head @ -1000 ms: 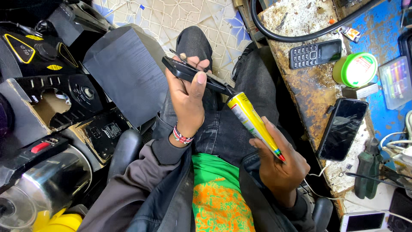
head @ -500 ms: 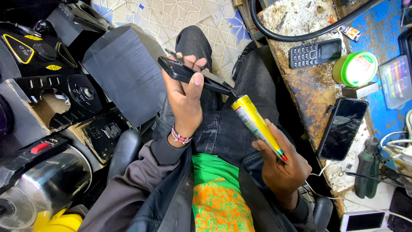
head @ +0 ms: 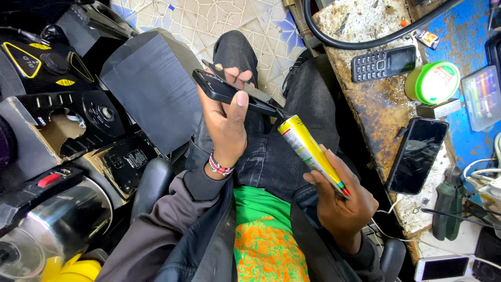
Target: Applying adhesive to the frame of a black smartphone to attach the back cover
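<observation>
A black mobile phone [head: 229,91] is held in the grip of the left hand [head: 225,122], with the thumb pressed over its near edge and the fingertips curled over its far edge; the phone is raised above the lap, tilted, with its right end lower. A yellow glue tube [head: 309,151] is clasped in the grip of the right hand [head: 339,201], the fingers wrapped round its lower, crimped end. The tube is slanted up and to the left, and its black nozzle is brought against the right end of the phone.

A beaded bracelet [head: 219,166] is worn on the left wrist. Dark jeans [head: 271,162] and a green and orange shirt [head: 261,235] are seen beneath the hands.

To the right, a worn, rust-stained surface [head: 376,104] is seen. On it a keypad phone [head: 383,62] is laid at the far side, a round green container [head: 432,82] just to its right, and a black smartphone [head: 417,155] nearer, face up. A thick black cable [head: 365,42] is curved across the far end.

To the left, black speaker housings [head: 62,115] and a dark panel [head: 148,94] are piled on the floor.
</observation>
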